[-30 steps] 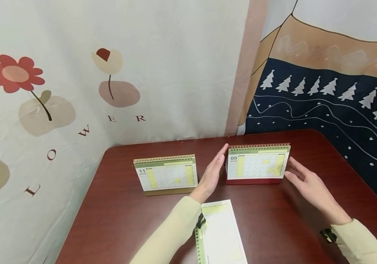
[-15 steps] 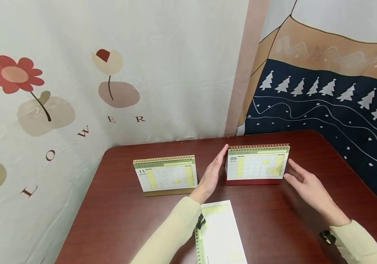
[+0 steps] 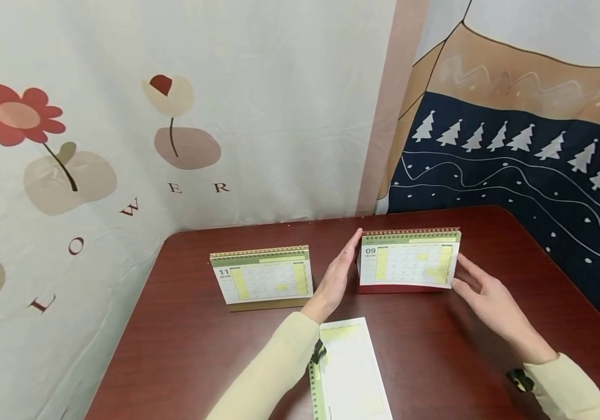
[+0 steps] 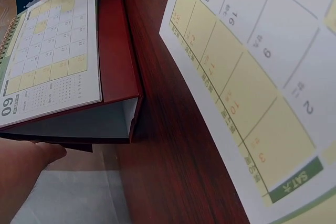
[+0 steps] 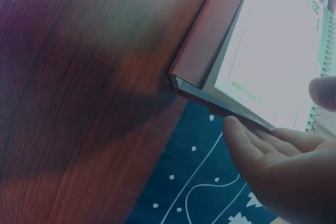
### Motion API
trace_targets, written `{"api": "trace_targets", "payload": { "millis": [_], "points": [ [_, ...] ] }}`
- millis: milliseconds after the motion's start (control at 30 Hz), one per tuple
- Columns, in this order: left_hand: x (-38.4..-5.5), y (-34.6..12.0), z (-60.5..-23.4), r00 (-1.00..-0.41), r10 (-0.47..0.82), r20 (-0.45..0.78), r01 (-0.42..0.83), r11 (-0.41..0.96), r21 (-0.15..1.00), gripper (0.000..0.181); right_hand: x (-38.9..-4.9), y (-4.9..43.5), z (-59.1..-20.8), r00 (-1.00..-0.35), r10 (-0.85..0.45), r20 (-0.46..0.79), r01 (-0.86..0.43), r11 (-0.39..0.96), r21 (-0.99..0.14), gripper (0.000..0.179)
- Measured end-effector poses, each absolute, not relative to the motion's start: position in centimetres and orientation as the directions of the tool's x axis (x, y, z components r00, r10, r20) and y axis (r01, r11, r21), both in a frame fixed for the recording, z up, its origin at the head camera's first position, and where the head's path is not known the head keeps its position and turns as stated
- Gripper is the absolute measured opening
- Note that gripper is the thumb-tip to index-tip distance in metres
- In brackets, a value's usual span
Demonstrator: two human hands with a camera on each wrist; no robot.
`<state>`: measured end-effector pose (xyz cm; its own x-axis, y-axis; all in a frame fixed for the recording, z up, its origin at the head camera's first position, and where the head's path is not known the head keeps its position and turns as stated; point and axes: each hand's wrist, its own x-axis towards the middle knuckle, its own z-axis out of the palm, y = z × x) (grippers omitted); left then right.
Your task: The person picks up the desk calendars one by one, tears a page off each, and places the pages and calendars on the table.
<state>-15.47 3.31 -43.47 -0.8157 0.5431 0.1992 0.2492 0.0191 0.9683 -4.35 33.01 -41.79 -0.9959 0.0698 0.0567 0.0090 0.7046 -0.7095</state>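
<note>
A desk calendar (image 3: 410, 265) showing "09" stands on a red easel base at the back right. My left hand (image 3: 333, 286), fingers straight, lies along its left side; the thumb side shows behind the base in the left wrist view. At its right side my right hand (image 3: 494, 303) has thumb and forefinger spread, the thumb tip at the page's lower right corner. That corner bows outward, away from the red base (image 5: 210, 35). In the right wrist view a fingertip (image 5: 323, 93) overlaps the spiral binding.
Left of my left hand stands another desk calendar (image 3: 265, 280) showing "11", on a tan base. A third spiral calendar (image 3: 352, 373) lies near me, partly under my left sleeve in view. The dark red table (image 3: 184, 350) meets a printed curtain (image 3: 289, 116) behind.
The lower right corner of the "09" page has lifted and curved outward at my right thumb. My left hand stays in place beside the calendar.
</note>
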Motion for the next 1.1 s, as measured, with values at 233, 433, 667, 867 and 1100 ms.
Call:
{"api": "trace_targets", "payload": {
  "millis": [233, 433, 667, 867, 1100],
  "points": [
    [-15.4, 3.3, -43.3, -0.815, 0.542, 0.205, 0.251, 0.012, 0.968, 0.057, -3.8, 32.9, -41.6, -0.983, 0.132, 0.126, 0.004, 0.709, -0.706, 0.059],
    [-15.4, 3.4, -43.3, -0.812, 0.547, 0.204, 0.244, 0.001, 0.97, 0.056, -3.4, 33.0, -41.5, -0.976, 0.144, 0.162, -0.015, 0.703, -0.711, 0.055],
    [-15.4, 3.4, -43.4, -0.814, 0.548, 0.192, 0.232, 0.004, 0.973, 0.057, -2.7, 33.5, -41.4, -0.969, 0.15, 0.197, -0.039, 0.692, -0.721, 0.056],
    [-15.5, 3.4, -43.6, -0.816, 0.546, 0.189, 0.227, 0.003, 0.974, 0.058, -1.6, 33.8, -41.0, -0.968, 0.115, 0.225, -0.1, 0.644, -0.759, 0.057],
    [-15.5, 3.3, -43.7, -0.816, 0.551, 0.177, 0.218, 0.009, 0.976, 0.059, 0.1, 34.2, -39.9, -0.973, 0.077, 0.216, -0.127, 0.605, -0.786, 0.055]
  ]
}}
